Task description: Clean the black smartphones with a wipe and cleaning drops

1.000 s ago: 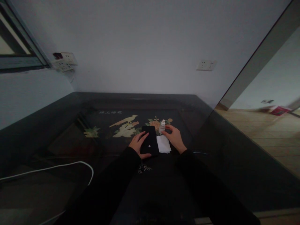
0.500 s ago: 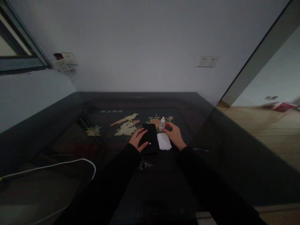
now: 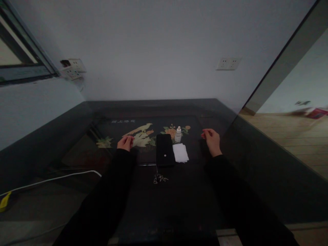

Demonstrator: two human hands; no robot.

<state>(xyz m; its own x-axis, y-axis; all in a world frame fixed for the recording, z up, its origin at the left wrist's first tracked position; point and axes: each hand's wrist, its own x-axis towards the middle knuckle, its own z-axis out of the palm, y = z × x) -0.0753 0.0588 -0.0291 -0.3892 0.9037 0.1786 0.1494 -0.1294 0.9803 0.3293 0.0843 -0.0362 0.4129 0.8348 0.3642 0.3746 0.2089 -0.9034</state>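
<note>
A flat black case like a wallet (image 3: 164, 145), with a small round stud, lies in the middle of the table. Silvery charms (image 3: 160, 178) on a chain trail from its near end. Right beside it are a small white dropper bottle (image 3: 178, 135), standing upright, and some white paper (image 3: 180, 152) lying flat in front of the bottle. To the left of the case, apart from it, is my left hand (image 3: 125, 142), fingers curled in with nothing visible in them. My right hand (image 3: 212, 140) is off to the right of the bottle, likewise curled and touching none of these things.
The dark glossy table (image 3: 164, 205) bears a bird-and-flower picture. A white cable (image 3: 64, 176) runs along the left, near a yellow object (image 3: 4, 201). Behind stands a pale wall (image 3: 153, 51) with a socket plate (image 3: 229, 63).
My left hand has come off the black case and moved left. My right hand has let go of the dropper bottle and moved right. The case, bottle and paper stay together.
</note>
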